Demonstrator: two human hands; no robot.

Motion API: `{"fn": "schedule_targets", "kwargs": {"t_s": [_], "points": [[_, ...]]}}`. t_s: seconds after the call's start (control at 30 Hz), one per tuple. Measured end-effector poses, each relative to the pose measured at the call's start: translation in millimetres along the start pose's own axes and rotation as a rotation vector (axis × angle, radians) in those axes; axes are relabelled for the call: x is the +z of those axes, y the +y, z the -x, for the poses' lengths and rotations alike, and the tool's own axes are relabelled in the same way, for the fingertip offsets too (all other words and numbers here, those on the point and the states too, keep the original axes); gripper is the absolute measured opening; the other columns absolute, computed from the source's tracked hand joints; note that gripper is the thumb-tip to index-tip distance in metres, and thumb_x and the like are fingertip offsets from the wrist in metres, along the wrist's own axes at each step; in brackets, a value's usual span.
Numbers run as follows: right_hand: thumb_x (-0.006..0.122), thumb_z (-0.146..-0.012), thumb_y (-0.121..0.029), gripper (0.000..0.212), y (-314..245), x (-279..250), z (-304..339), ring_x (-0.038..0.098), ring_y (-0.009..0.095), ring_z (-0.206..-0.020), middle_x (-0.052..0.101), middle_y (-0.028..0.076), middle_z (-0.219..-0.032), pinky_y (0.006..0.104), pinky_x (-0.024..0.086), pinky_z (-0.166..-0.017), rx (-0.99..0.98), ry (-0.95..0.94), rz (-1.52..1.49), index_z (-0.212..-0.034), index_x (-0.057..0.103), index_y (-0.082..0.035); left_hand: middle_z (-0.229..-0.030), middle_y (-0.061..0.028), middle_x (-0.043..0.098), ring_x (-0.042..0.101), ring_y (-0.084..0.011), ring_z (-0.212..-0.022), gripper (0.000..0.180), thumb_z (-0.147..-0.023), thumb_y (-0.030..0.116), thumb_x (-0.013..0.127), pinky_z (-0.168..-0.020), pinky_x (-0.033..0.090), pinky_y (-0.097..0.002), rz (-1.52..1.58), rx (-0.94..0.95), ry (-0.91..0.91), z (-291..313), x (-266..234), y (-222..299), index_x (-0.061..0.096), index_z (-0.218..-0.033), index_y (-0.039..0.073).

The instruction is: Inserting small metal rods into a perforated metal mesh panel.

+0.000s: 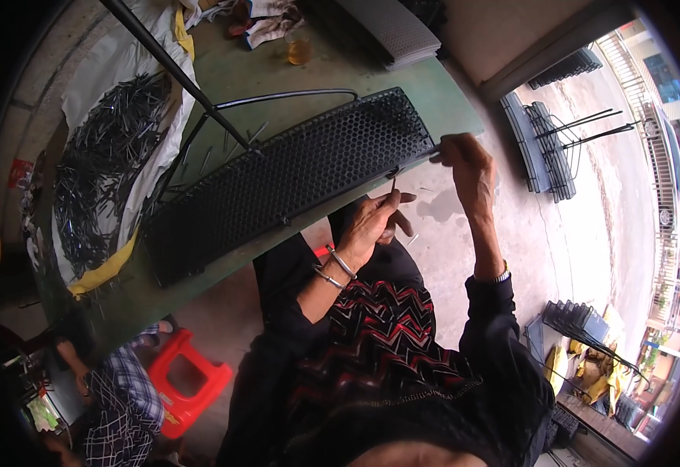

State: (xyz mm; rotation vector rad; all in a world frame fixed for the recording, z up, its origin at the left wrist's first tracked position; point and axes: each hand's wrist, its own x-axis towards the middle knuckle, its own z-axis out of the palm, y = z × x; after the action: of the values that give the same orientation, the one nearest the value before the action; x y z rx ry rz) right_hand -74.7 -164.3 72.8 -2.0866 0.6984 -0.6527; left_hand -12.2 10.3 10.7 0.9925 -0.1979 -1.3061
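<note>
A long black perforated metal panel (293, 175) lies tilted across a green table (231, 74). My right hand (464, 159) pinches a thin metal rod at the panel's right end. My left hand (375, 222) holds a small thin pin just below the panel's lower right edge, fingers closed on it. Silver bangles circle my left wrist. A bent black rod frame (277, 97) runs along the panel's far side.
A heap of thin dark metal pins (106, 163) lies on a white sheet at the left. A glass of amber liquid (298, 48) stands at the table's far edge. More panels (550, 140) are stacked on the floor right. A red stool (192, 381) and another person sit lower left.
</note>
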Motion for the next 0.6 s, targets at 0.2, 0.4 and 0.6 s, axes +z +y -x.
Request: {"fn": "schedule_targets", "kwargs": {"t_s": [0.2,0.4,0.6], "points": [[0.056,-0.087,-0.001,0.005,22,21,-18,0.067,0.02,-0.068,0.066,0.012,-0.077,0.0289,0.05,-0.061,-0.223,0.16,0.054,-0.09,0.06,-0.001,-0.057,-0.0029,0.055,0.026,-0.0017,-0.042,0.04,-0.099,0.041,0.043,-0.041,0.02,-0.0181,0.103,-0.099,-0.038,5,4,-3,0.06,-0.109,0.007],[0.057,-0.088,-0.005,0.007,22,26,-20,0.065,0.018,-0.066,0.065,0.011,-0.073,0.028,0.048,-0.06,-0.189,0.118,0.119,-0.091,0.062,-0.001,-0.063,0.0023,0.048,0.027,-0.0014,-0.046,0.034,-0.097,0.035,0.049,-0.042,0.021,-0.017,0.155,-0.085,-0.028,5,-2,-11,0.059,-0.11,0.005],[0.058,-0.086,-0.01,0.009,21,24,-24,0.063,0.023,-0.063,0.064,0.012,-0.075,0.0323,0.047,-0.058,-0.149,0.069,0.232,-0.09,0.064,-0.005,-0.066,0.0023,0.049,0.027,-0.0005,-0.046,0.038,-0.097,0.036,0.049,-0.043,0.021,-0.0163,0.22,-0.09,-0.062,4,-1,-16,0.058,-0.113,0.002]]}}
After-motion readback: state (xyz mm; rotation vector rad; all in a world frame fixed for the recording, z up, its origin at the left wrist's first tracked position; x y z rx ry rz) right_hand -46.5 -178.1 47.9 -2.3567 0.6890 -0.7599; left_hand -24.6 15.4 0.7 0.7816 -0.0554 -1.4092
